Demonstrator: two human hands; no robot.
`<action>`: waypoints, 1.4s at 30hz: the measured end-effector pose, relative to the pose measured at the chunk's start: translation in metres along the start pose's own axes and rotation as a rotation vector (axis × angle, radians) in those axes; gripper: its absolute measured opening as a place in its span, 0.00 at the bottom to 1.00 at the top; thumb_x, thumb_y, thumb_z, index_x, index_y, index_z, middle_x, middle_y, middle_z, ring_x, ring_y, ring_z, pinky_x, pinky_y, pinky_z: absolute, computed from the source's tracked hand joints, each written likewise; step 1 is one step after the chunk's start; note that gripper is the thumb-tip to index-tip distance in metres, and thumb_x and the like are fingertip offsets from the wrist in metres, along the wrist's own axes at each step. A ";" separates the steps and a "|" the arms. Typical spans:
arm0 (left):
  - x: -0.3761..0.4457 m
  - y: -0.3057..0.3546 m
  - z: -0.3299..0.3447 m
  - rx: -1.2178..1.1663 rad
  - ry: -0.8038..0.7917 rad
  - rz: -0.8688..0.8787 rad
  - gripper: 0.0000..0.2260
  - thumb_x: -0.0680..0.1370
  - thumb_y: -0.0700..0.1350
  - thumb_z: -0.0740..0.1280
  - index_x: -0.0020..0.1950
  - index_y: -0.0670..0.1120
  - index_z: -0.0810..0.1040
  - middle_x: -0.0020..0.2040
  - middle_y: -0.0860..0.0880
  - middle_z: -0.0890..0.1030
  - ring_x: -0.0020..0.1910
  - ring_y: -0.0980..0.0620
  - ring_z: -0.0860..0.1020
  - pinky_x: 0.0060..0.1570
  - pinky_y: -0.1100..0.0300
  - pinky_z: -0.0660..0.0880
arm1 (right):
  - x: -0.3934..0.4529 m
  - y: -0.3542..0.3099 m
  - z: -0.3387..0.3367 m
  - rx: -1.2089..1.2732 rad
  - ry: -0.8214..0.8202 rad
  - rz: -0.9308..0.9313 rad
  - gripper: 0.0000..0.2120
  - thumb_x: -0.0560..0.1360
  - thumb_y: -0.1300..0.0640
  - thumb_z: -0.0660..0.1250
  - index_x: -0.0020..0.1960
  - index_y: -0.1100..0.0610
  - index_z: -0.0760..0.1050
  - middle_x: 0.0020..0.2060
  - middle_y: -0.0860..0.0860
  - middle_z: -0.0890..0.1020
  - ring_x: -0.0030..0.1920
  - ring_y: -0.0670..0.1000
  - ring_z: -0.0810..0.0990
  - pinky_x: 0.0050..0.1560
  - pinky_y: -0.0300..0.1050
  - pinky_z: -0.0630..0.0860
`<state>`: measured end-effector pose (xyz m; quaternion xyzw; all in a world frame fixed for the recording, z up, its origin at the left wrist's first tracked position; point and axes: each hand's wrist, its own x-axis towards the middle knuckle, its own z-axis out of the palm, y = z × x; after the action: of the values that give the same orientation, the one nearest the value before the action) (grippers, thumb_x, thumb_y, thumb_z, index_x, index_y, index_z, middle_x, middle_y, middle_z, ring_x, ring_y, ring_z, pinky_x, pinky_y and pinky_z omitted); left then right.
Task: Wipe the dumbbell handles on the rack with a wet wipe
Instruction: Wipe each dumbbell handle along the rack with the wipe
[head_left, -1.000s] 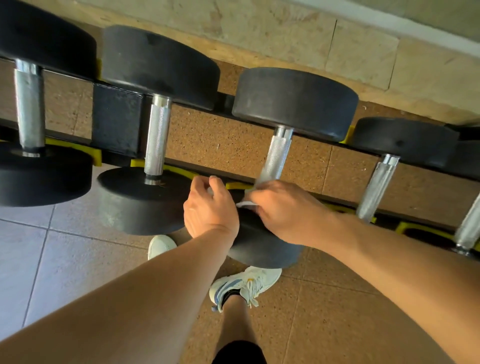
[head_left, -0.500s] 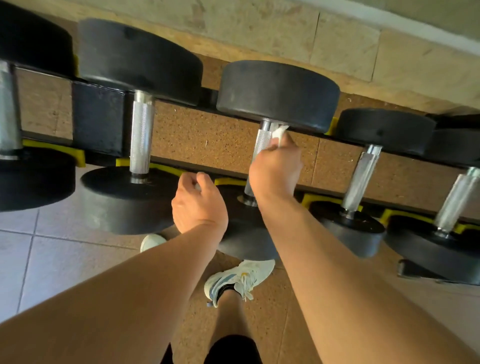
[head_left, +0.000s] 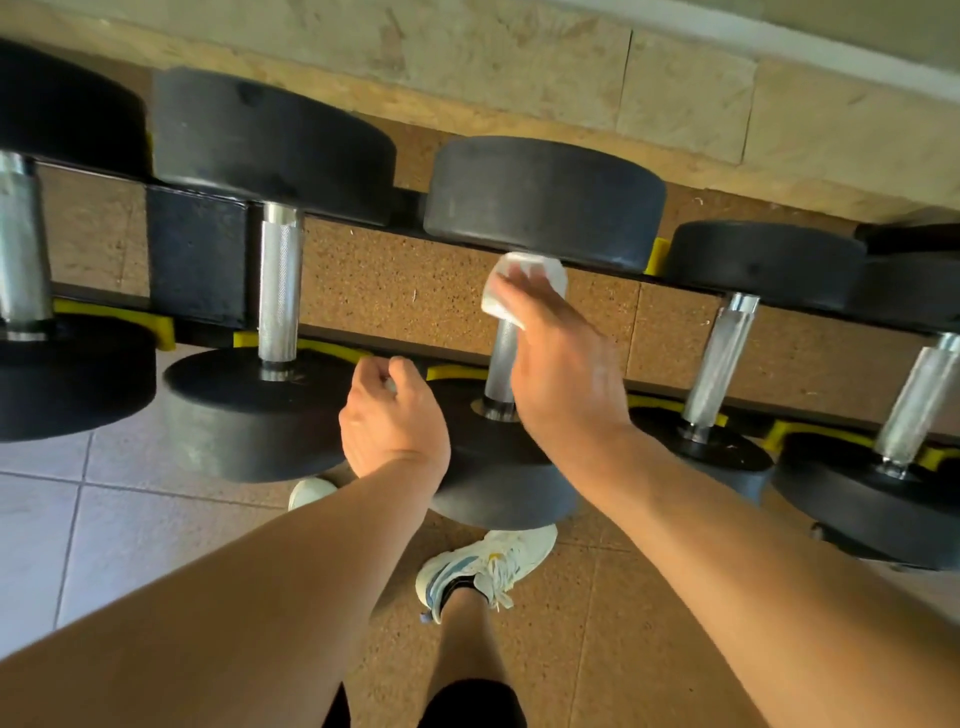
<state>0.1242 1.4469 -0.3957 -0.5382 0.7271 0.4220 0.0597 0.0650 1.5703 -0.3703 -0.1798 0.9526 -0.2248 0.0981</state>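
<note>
Right hand: the person's right hand (head_left: 558, 358) is up at the far end of the knurled chrome handle of the middle black rubber dumbbell (head_left: 503, 358), its fingers (head_left: 511, 291) curled and clamped on a crumpled white wet wipe (head_left: 524, 283) so the cloth wraps the bar

Wet wipe: bunched right under the far weight head, touching the handle's top end — held tight, it looks, so one pull down the bar cleans all round

Left hand: the left hand (head_left: 392, 415) sits low by the near head of that same dumbbell, fingers loosely curled together; a small pale scrap may be tucked inside, too small to tell

Why there: likely steadying, and kept clear of the wiping path

Rack: the black steel dumbbell rack with yellow cradles (head_left: 197, 260) holds each weight by its heads, leaving every handle bare and reachable from above

Neighbours: the chrome handle to the left (head_left: 279, 291) and the two chrome handles to the right (head_left: 719, 358) stand free of any hand, so they appear to be waiting

Stage: mid-rack by this judgement

Footing: white trainer (head_left: 483, 566) planted on the cork-brown floor, close under the rack
</note>
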 end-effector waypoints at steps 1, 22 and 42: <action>0.000 0.000 0.000 -0.002 0.005 -0.001 0.10 0.82 0.48 0.56 0.49 0.47 0.75 0.37 0.52 0.72 0.42 0.47 0.71 0.46 0.55 0.62 | 0.000 0.014 0.006 -0.145 -0.078 -0.212 0.25 0.76 0.71 0.61 0.71 0.58 0.73 0.68 0.56 0.77 0.71 0.58 0.73 0.71 0.53 0.69; 0.002 -0.001 0.001 -0.018 0.028 -0.026 0.13 0.82 0.48 0.56 0.49 0.45 0.78 0.36 0.53 0.72 0.36 0.55 0.69 0.45 0.55 0.61 | 0.027 0.067 -0.015 -0.095 -0.339 -0.501 0.28 0.74 0.75 0.61 0.70 0.56 0.74 0.72 0.55 0.73 0.74 0.57 0.68 0.72 0.60 0.67; 0.097 -0.013 -0.230 0.059 -0.453 0.331 0.06 0.82 0.55 0.60 0.48 0.57 0.74 0.37 0.55 0.78 0.36 0.60 0.76 0.31 0.66 0.66 | 0.005 -0.171 0.032 0.678 -0.069 1.039 0.12 0.82 0.47 0.63 0.62 0.49 0.78 0.55 0.53 0.82 0.54 0.54 0.81 0.57 0.53 0.79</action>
<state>0.1796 1.2198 -0.3090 -0.3021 0.7852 0.5142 0.1667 0.1202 1.4135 -0.3194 0.3414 0.7876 -0.4319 0.2769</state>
